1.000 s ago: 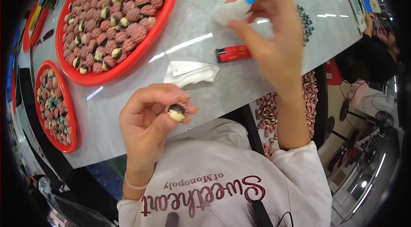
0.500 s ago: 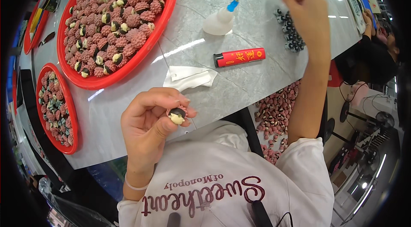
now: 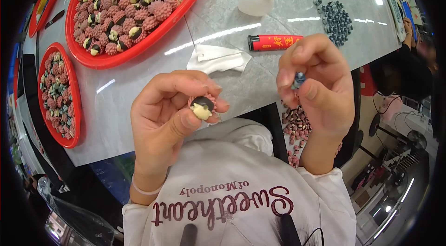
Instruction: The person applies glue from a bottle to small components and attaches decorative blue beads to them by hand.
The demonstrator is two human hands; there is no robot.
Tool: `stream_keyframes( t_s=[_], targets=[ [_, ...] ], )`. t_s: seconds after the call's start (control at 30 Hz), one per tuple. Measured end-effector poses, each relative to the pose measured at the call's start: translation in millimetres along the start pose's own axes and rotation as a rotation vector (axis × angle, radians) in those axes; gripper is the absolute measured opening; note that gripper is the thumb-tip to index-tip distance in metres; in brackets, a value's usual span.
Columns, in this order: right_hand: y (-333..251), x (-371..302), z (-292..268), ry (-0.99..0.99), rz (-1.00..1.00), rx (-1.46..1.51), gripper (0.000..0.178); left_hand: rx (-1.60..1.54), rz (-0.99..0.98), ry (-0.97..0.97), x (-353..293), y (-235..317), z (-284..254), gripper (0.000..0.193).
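My left hand [image 3: 169, 116] pinches a small pink ridged figurine [image 3: 203, 106] with a dark-and-cream face, held in front of my shirt. To its right, my right hand [image 3: 320, 83] grips a tiny blue-grey piece [image 3: 298, 80] between thumb and fingertips; its exact kind is too small to tell. The two hands are apart. Beyond the right hand lies a cluster of similar blue-grey pieces [image 3: 338, 23] on the table. A red lighter-shaped tube [image 3: 274, 42] with a black end is just behind that hand, and a folded white cloth [image 3: 218, 59] is beyond the left hand.
A white squeeze bottle [image 3: 258, 1] with a blue needle tip stands at the back. Large red tray [image 3: 100, 64] and small red tray [image 3: 75, 106] on the left hold many pink pieces. More pink pieces [image 3: 297, 125] lie below the table edge. Another person [image 3: 399, 79] sits at far right.
My right hand has come back from the blue-grey cluster toward my left hand, now with one piece in its fingers. The left hand still holds the figurine. The view has shifted slightly.
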State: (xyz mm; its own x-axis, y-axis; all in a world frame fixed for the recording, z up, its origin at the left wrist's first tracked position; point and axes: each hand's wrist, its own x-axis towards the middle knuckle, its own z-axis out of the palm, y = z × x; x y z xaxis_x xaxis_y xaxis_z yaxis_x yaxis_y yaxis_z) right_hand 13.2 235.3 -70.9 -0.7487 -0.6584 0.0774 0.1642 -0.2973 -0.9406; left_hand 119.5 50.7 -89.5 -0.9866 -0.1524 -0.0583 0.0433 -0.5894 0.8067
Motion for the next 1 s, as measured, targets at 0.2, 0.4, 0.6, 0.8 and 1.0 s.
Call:
stream_keyframes(
  t_s=[0.2, 0.4, 0.6, 0.8, 1.0],
  targets=[
    [3.7, -5.4, 11.3, 0.018, 0.16, 0.165, 0.026, -0.044, 0.018, -0.026, -2.7, 1.7, 8.9, 0.031],
    [3.2, -6.2, 21.9, -0.027, 0.116, 0.1, 0.023, 0.068, -0.04, -0.003, -5.2, 1.4, 15.1, 0.038],
    [-5.2, -5.4, 40.2, 0.054, 0.104, 0.005, 0.02, 0.055, -0.061, 0.024, -7.3, 2.2, 15.3, 0.043],
    [-1.8, -2.8, 37.5, -0.073, -0.258, -0.384, 0.028, 0.049, -0.083, 0.036, -8.6, 2.1, 17.0, 0.042],
    [-0.2, -6.4, 41.9, -0.046, -0.336, -0.498, 0.031, 0.089, -0.032, 0.051, -9.7, -0.7, 17.2, 0.041]
  ],
)
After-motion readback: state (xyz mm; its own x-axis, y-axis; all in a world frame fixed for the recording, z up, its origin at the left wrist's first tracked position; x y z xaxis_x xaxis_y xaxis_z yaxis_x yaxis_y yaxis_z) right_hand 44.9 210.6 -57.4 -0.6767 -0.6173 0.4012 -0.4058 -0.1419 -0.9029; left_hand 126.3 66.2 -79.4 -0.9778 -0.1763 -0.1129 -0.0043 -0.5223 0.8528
